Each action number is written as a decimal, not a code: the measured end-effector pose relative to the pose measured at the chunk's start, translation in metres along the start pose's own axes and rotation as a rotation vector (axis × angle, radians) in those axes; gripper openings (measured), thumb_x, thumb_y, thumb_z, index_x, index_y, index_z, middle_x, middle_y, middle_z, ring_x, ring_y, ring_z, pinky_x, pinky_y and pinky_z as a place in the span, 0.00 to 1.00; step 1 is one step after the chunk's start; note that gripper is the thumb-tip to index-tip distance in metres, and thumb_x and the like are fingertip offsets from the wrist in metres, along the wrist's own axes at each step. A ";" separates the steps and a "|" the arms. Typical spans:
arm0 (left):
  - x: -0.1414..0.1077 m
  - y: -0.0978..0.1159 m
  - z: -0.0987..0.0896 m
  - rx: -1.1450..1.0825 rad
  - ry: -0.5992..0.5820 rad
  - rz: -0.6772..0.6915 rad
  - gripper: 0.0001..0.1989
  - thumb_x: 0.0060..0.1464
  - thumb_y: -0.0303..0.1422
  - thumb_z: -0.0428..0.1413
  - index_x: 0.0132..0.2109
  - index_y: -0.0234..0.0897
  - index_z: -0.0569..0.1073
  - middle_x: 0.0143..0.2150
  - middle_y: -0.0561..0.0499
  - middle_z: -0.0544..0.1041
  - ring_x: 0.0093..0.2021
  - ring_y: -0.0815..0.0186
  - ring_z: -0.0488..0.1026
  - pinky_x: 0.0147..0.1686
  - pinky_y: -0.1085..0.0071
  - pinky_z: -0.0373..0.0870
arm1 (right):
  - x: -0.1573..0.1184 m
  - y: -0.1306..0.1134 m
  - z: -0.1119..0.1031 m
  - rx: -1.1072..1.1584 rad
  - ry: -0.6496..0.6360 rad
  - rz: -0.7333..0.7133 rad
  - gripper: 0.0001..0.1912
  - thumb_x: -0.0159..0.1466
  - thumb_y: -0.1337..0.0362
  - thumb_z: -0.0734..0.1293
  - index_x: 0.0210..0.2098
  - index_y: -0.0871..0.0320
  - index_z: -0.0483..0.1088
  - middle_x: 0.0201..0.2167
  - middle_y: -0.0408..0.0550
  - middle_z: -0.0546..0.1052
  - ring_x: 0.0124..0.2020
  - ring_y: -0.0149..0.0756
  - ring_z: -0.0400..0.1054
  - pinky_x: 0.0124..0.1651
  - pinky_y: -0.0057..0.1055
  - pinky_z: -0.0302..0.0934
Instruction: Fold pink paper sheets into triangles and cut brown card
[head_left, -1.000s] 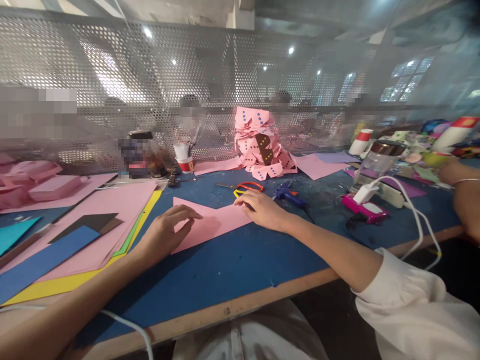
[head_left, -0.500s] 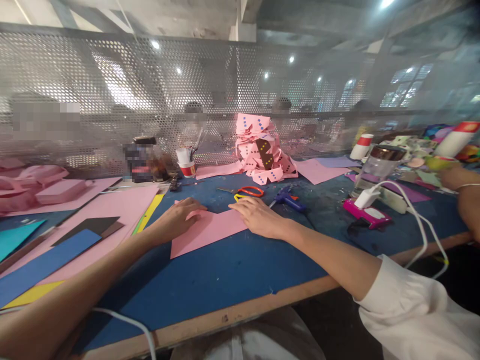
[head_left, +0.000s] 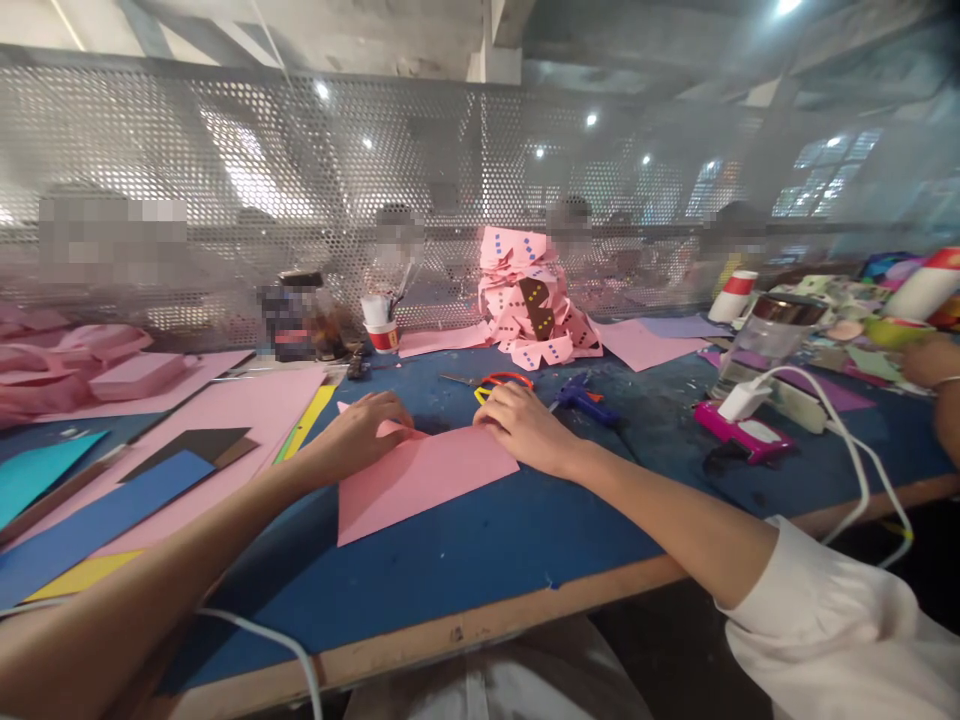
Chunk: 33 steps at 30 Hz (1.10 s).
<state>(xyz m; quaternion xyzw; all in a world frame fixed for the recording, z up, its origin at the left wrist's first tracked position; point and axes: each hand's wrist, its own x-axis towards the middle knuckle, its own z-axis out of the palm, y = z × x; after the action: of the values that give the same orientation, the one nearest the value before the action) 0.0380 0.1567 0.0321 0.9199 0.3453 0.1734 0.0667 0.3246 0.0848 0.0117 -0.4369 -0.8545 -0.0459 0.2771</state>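
Flat-pressed left hand (head_left: 360,432), right hand (head_left: 525,425), pink sheet (head_left: 420,475) (slid nearer)

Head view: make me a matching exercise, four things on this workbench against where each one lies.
Things:
1. pink sheet
2. scissors
3. glue gun
4. paper cup

Places:
A. back by the mesh screen, left of the pile of dotted pink pieces
B. flat under both the left hand and right hand
C. right of the scissors, blue body
D. just beyond the right hand, orange handles

Pairs: 1-B, 2-D, 3-C, 4-A
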 end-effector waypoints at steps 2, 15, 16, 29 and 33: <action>-0.003 0.005 -0.008 -0.032 -0.019 -0.095 0.09 0.60 0.36 0.54 0.38 0.41 0.77 0.40 0.51 0.79 0.42 0.59 0.74 0.42 0.65 0.66 | 0.001 -0.003 -0.007 0.002 0.054 0.026 0.09 0.68 0.72 0.63 0.39 0.55 0.74 0.40 0.49 0.71 0.49 0.41 0.62 0.57 0.41 0.56; -0.009 0.003 -0.036 -0.391 -0.108 -0.234 0.19 0.57 0.47 0.53 0.43 0.35 0.74 0.30 0.52 0.75 0.30 0.66 0.70 0.30 0.74 0.64 | 0.002 0.004 -0.029 0.143 0.328 0.198 0.08 0.66 0.69 0.64 0.39 0.53 0.75 0.34 0.44 0.73 0.34 0.34 0.69 0.42 0.31 0.62; -0.010 0.002 -0.037 -0.415 -0.141 -0.234 0.20 0.57 0.47 0.54 0.44 0.34 0.74 0.26 0.54 0.72 0.26 0.68 0.66 0.26 0.75 0.60 | 0.002 0.004 -0.029 0.197 0.289 0.237 0.08 0.66 0.69 0.63 0.39 0.54 0.74 0.33 0.43 0.75 0.32 0.33 0.69 0.40 0.30 0.62; -0.025 0.007 -0.050 -0.506 -0.528 -0.320 0.17 0.53 0.42 0.58 0.46 0.36 0.73 0.26 0.58 0.71 0.24 0.71 0.59 0.24 0.77 0.51 | 0.003 0.015 -0.018 0.497 0.109 0.515 0.14 0.61 0.54 0.68 0.29 0.59 0.72 0.28 0.44 0.78 0.31 0.34 0.72 0.34 0.28 0.61; -0.028 0.008 -0.050 -0.280 -0.548 -0.277 0.13 0.52 0.37 0.56 0.44 0.37 0.75 0.30 0.56 0.73 0.28 0.69 0.64 0.28 0.77 0.56 | 0.002 0.019 -0.011 0.529 0.019 0.567 0.07 0.59 0.62 0.68 0.35 0.59 0.72 0.27 0.42 0.77 0.28 0.31 0.71 0.32 0.26 0.60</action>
<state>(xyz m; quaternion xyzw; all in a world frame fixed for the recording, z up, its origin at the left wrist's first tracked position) 0.0049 0.1320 0.0732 0.8587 0.4089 -0.0452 0.3055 0.3434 0.0941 0.0188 -0.5687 -0.6796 0.2506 0.3898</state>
